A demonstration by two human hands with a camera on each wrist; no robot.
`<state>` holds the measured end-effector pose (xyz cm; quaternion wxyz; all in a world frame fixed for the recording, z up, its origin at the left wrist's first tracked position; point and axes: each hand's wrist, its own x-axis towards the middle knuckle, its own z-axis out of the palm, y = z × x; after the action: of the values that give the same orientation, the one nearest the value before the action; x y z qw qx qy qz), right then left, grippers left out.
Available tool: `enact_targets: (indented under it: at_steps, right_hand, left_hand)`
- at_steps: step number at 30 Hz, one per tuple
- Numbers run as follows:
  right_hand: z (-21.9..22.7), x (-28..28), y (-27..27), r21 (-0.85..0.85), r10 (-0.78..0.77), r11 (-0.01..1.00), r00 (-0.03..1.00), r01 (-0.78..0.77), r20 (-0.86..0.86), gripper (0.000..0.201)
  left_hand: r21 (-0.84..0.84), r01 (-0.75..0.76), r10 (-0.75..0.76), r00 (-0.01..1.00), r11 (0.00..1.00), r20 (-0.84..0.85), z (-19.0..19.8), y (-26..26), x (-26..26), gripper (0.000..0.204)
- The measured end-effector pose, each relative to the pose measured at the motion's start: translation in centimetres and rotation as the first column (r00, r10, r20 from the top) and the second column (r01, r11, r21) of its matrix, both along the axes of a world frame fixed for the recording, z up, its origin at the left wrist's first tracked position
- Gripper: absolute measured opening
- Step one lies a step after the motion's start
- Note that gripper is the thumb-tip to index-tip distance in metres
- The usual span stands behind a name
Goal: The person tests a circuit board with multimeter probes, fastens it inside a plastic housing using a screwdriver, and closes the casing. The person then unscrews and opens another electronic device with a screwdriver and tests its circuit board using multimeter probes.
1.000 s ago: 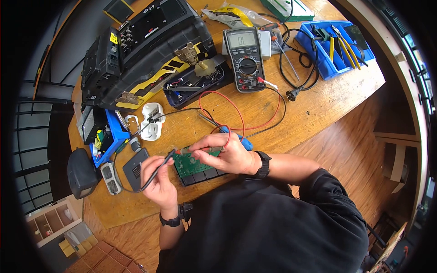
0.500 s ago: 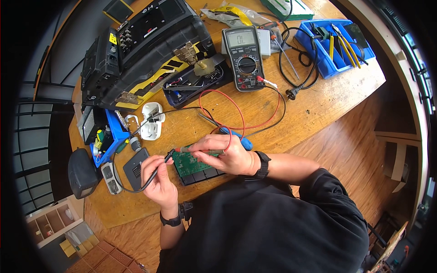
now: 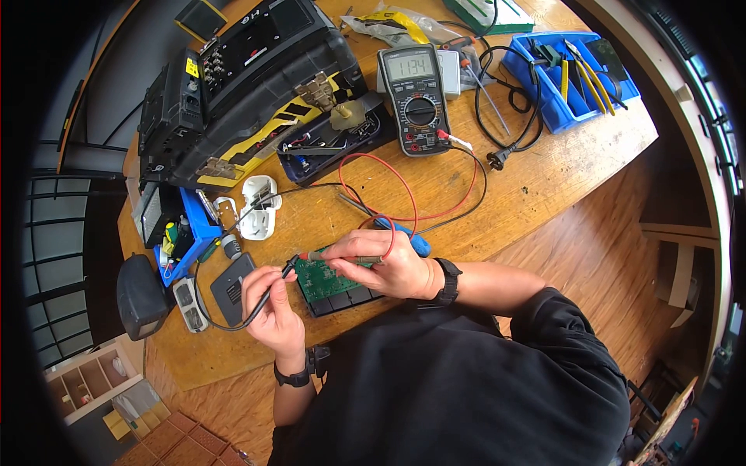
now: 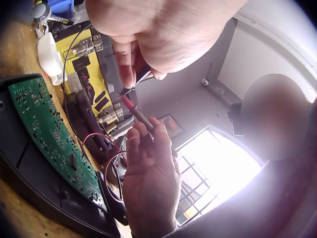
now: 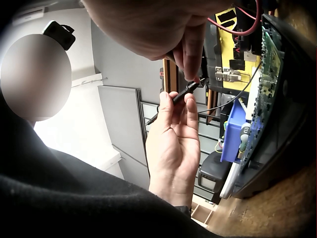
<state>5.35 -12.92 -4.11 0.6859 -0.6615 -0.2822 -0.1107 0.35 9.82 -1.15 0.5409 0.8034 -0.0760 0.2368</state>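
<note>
My left hand [image 3: 273,314] pinches a black test probe [image 5: 181,97] between thumb and fingers. A red test probe [image 4: 141,117] is held in my right hand [image 3: 392,266], its red tip pointing left at the black one. The two tips meet above a green circuit board [image 3: 320,281] set in a black casing; I cannot tell whether a small part sits between them. Red and black leads run back to a digital multimeter [image 3: 420,110], whose display shows digits that look like 1134.
A large black case [image 3: 264,101] with yellow panels stands at the back left. Nearby are a dark parts tray [image 3: 303,169], a white open case [image 3: 257,225] and a blue bin [image 3: 203,233]. Pliers lie in another blue bin [image 3: 575,116] at the right. A blue-handled tool [image 3: 420,245] lies beside my right hand.
The multimeter display has gone from OL to digits. Both hands keep their grips on the probes, and the probe tips stay in nearly the same place.
</note>
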Motion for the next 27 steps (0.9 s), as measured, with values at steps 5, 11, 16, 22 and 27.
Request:
enact_targets:
  at_steps: [5,11,16,22,27]
  right_hand:
    - [-0.12,-0.06,0.12,0.003,-0.002,1.0,1.0,0.002,-0.001,0.016]
    - [-0.21,-0.08,0.11,0.002,0.005,1.0,1.0,-0.005,-0.017,0.016]
    - [-0.32,0.12,0.21,-0.018,-0.02,1.0,1.0,0.019,-0.009,0.016]
    - [-0.18,0.06,0.05,-0.013,-0.015,1.0,1.0,0.015,-0.02,0.016]
    - [-0.05,0.03,0.18,-0.011,0.0,1.0,1.0,0.0,0.006,0.017]
  left_hand:
    - [0.0,-0.005,0.005,1.0,1.0,-0.005,0.0,-0.07,-0.06,0.011]
    - [0.009,0.004,-0.004,1.0,1.0,-0.005,-0.04,0.05,0.0,0.01]
    - [-0.064,-0.129,0.135,0.984,0.99,0.115,0.06,0.88,0.52,0.01]
    - [0.006,0.01,-0.01,1.0,1.0,-0.025,-0.29,0.16,0.25,0.01]
    - [0.007,-0.015,0.015,1.0,1.0,0.004,-0.39,0.16,-0.02,0.01]
